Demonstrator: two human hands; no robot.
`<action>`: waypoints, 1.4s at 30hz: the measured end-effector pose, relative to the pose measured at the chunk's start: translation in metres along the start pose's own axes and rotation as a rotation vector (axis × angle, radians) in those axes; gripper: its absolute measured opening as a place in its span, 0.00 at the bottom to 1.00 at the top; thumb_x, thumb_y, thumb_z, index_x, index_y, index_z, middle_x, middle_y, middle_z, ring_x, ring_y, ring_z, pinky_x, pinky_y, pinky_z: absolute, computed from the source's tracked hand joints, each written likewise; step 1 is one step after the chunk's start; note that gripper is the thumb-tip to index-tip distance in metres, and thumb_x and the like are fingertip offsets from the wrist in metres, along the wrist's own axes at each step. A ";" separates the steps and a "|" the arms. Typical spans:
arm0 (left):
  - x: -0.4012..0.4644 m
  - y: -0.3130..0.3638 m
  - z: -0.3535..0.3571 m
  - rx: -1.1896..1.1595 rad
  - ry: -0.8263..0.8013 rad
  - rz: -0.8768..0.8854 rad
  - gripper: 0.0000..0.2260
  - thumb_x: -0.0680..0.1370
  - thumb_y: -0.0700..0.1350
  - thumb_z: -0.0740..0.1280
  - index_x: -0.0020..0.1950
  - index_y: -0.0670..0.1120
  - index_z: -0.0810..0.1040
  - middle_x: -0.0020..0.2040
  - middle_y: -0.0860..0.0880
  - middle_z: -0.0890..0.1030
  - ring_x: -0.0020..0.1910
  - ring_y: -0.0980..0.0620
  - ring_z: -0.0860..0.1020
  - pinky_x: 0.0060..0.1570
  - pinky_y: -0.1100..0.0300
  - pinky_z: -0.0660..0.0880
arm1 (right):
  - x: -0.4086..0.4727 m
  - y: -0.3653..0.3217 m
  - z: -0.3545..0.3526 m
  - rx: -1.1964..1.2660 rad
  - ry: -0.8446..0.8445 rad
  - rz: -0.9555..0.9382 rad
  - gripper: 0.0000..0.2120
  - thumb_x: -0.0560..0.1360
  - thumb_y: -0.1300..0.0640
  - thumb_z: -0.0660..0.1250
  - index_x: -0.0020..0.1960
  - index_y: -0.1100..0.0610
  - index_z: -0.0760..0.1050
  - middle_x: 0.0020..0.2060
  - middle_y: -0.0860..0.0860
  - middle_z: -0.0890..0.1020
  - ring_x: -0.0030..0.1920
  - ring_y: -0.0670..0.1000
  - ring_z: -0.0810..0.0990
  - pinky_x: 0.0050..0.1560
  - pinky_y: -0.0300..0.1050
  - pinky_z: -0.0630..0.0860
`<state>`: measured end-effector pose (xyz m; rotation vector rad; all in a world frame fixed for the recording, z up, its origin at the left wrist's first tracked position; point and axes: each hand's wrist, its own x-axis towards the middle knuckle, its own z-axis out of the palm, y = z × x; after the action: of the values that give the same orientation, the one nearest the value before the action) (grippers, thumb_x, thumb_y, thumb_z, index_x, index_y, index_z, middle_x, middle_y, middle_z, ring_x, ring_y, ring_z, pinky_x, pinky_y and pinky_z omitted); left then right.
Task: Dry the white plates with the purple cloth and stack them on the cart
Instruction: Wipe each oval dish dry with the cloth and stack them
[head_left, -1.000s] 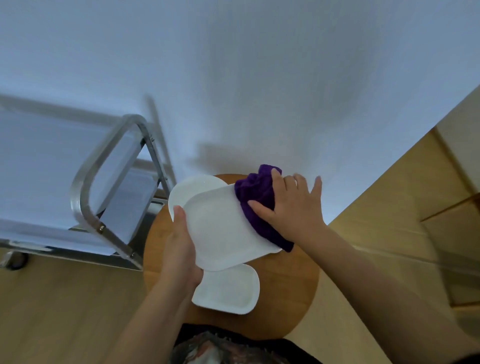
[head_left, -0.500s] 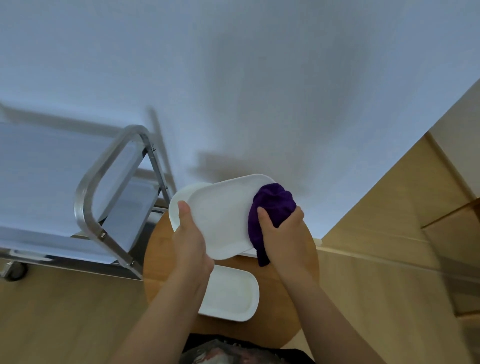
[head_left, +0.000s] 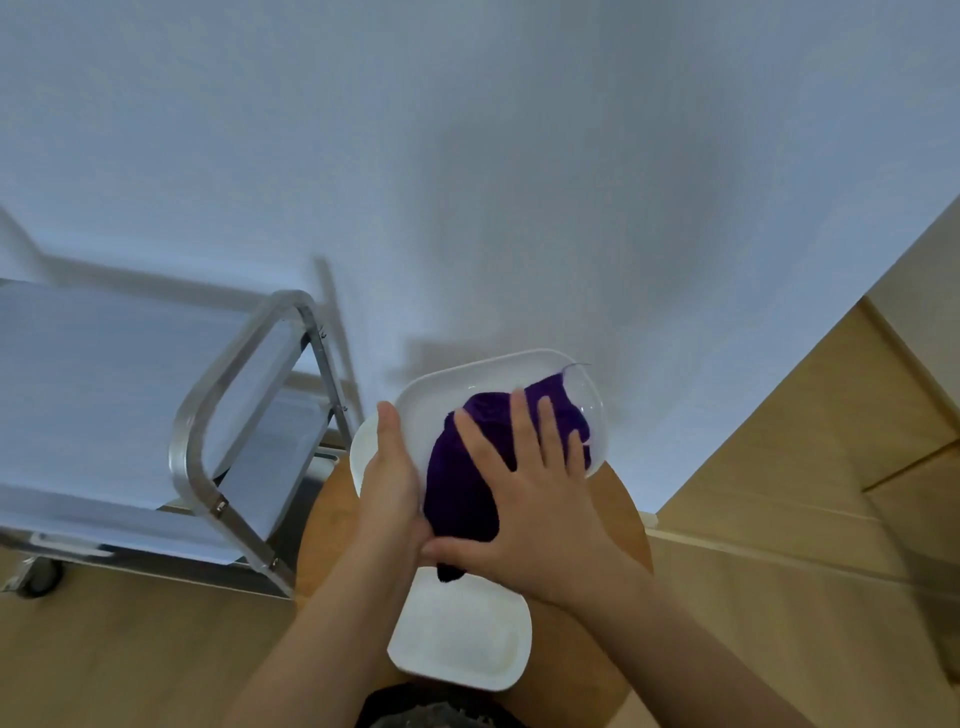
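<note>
The left hand (head_left: 389, 488) grasps the near-left edge of a white plate (head_left: 467, 384), thumb lying up along the rim and the other fingers hidden beneath it, so the plate is held tilted above the round wooden worktop (head_left: 618, 525). The right hand (head_left: 524, 499) lies flat with fingers spread on the purple cloth (head_left: 457, 488), pressing it against the plate's face; its grip is released, with no finger curled round the cloth. The cloth covers much of the plate, and a dark corner of it hangs below the plate's near edge between the two hands. A thin thread or glint shows at the plate's far-right corner, too faint to identify. Behind the left hand, the curved edge of a second white plate (head_left: 358, 452) peeks out, mostly hidden, so its shape cannot be told. A third white plate (head_left: 462, 644) rests on the worktop nearer the person, partly covered by the wrists. The metal cart (head_left: 234, 384) stands to the left, just beside the worktop, its shelves cut off by the left edge of the view and one wheel (head_left: 39, 579) showing near the floor.
</note>
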<state>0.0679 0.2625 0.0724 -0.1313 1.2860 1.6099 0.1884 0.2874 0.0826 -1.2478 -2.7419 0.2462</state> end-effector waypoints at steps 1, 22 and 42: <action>-0.002 0.003 0.003 -0.009 -0.028 0.011 0.22 0.75 0.67 0.58 0.47 0.49 0.75 0.44 0.44 0.81 0.43 0.44 0.80 0.34 0.51 0.76 | 0.005 0.007 0.008 -0.039 0.029 -0.111 0.45 0.66 0.25 0.55 0.74 0.41 0.41 0.75 0.56 0.39 0.74 0.64 0.41 0.70 0.70 0.51; 0.027 0.053 0.004 0.353 -0.133 0.064 0.26 0.75 0.63 0.60 0.58 0.42 0.76 0.51 0.44 0.82 0.48 0.46 0.81 0.39 0.53 0.76 | 0.022 0.089 0.022 -0.112 0.289 -0.541 0.37 0.61 0.51 0.80 0.65 0.50 0.67 0.65 0.58 0.74 0.64 0.61 0.71 0.59 0.61 0.74; 0.014 0.063 0.000 0.595 -0.392 0.101 0.10 0.81 0.45 0.58 0.55 0.43 0.77 0.44 0.46 0.85 0.43 0.47 0.83 0.42 0.53 0.80 | 0.030 0.067 0.016 -0.144 0.541 -0.789 0.26 0.68 0.47 0.73 0.62 0.52 0.69 0.62 0.53 0.74 0.60 0.54 0.72 0.59 0.46 0.71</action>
<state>0.0144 0.2777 0.1053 0.5954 1.4107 1.1912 0.2152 0.3519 0.0553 -0.1244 -2.5284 -0.3208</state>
